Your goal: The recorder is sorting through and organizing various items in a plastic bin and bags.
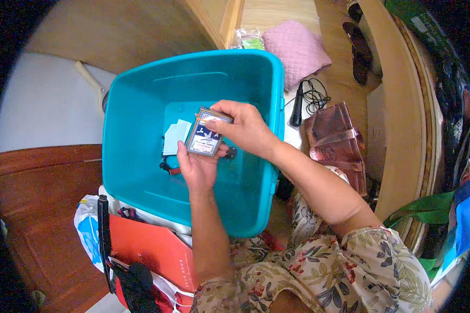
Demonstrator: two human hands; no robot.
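Note:
Both my hands hold a boxed deck of playing cards (206,137) over a deep teal plastic bin (192,60). My left hand (199,168) supports the deck from below, its thumb along the near left edge. From the right, my right hand (241,125) grips the upper end, thumb on the printed face. An orange band or strip crosses the deck near that thumb. Down in the bin, partly behind my hands, lie a folded white paper (176,137) and a small black and red item (170,167) that I cannot make out.
A pink quilted cushion (295,51), a black microphone (297,107) with coiled cable and a shiny pinkish-brown bag (335,141) lie right of the bin. At the near left are a red paper bag (149,246) and a black rod-like item (103,234). Dark slippers (360,54) sit far right.

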